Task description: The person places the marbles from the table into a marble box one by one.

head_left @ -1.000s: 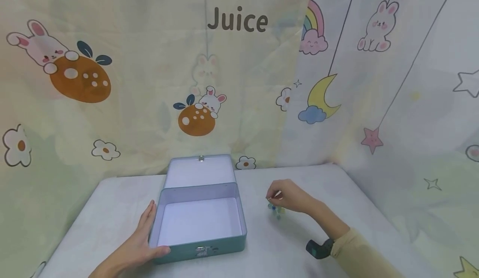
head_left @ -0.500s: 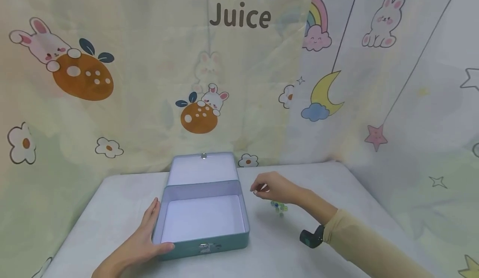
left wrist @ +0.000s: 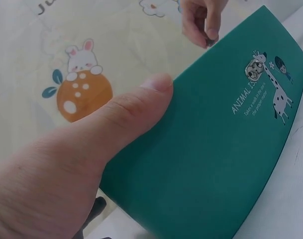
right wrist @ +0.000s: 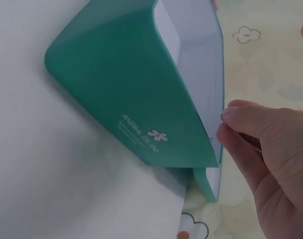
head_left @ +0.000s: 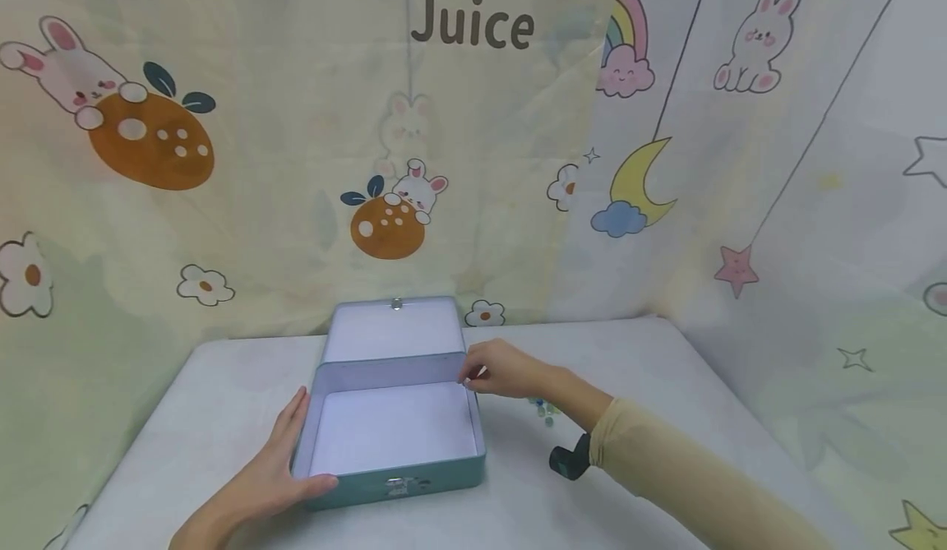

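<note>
A green tin box (head_left: 399, 484) with a white inside stands with its lid (head_left: 395, 332) tilted back. My left hand (head_left: 270, 472) lies along the box's left side, fingers straight, thumb on the front rim; the left wrist view shows that thumb (left wrist: 136, 107) at the green wall (left wrist: 201, 144). My right hand (head_left: 510, 369) is over the box's back right corner, thumb and forefinger pinching a small object, mostly hidden. In the right wrist view the pinching hand (right wrist: 270, 154) is beside the rim. Several small green and blue beads (head_left: 547, 418) lie right of the box, partly behind the forearm.
The white-covered table (head_left: 244, 394) reaches back to a patterned cloth (head_left: 281, 164) hanging behind it. A black device (head_left: 570, 459) is at the right wrist, near the beige sleeve (head_left: 666, 459).
My right hand has moved left from above the beads to the box's back right corner, keeping its pinch. My left hand has stayed at the box's left side.
</note>
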`<state>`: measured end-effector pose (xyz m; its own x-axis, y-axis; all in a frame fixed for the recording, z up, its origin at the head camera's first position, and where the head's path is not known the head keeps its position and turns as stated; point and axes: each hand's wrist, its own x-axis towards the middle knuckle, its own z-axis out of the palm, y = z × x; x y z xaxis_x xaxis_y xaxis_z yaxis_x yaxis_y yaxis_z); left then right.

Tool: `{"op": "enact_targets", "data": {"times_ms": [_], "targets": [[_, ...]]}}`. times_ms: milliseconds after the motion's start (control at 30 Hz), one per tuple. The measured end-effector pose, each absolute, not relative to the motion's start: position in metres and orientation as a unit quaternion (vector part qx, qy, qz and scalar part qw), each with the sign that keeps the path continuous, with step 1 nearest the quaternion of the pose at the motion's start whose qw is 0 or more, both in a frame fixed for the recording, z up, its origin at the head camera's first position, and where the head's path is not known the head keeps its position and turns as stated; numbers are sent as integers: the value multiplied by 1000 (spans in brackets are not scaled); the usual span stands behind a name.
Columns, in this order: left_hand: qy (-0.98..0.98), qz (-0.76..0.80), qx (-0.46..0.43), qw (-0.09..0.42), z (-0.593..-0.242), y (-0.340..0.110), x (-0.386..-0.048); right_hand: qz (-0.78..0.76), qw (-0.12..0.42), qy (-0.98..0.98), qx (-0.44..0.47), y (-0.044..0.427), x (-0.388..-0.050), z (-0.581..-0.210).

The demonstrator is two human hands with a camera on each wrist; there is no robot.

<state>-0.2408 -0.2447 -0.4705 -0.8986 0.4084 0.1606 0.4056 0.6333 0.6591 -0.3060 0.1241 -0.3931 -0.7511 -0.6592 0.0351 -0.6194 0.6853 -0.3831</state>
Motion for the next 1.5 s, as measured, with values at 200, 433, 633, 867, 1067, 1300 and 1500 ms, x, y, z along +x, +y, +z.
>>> {"op": "enact_targets", "data": {"times_ms": [200,433,633,867,1067,1300,1500], "targets": [[902,369,224,0,-467,-245,-245,-148,61,916,-369,97,-324,-391],[895,382,230,-5,-468,-242,-243,-127,93,918,-364,71,-348,-397],[890,392,233,-8,-474,-244,-242,-125,140,914,-361,55,-355,-408],[894,380,235,-12,-476,-245,-240,-113,162,907,-372,37,-359,-424],[896,384,224,7,-471,-244,-240,-72,163,904,-389,25,-360,-437],[894,393,216,12,-469,-241,-239,-29,171,914,-367,15,-356,-441],[900,383,204,25,-469,-243,-238,-9,182,913,-366,6,-356,-441]]}}
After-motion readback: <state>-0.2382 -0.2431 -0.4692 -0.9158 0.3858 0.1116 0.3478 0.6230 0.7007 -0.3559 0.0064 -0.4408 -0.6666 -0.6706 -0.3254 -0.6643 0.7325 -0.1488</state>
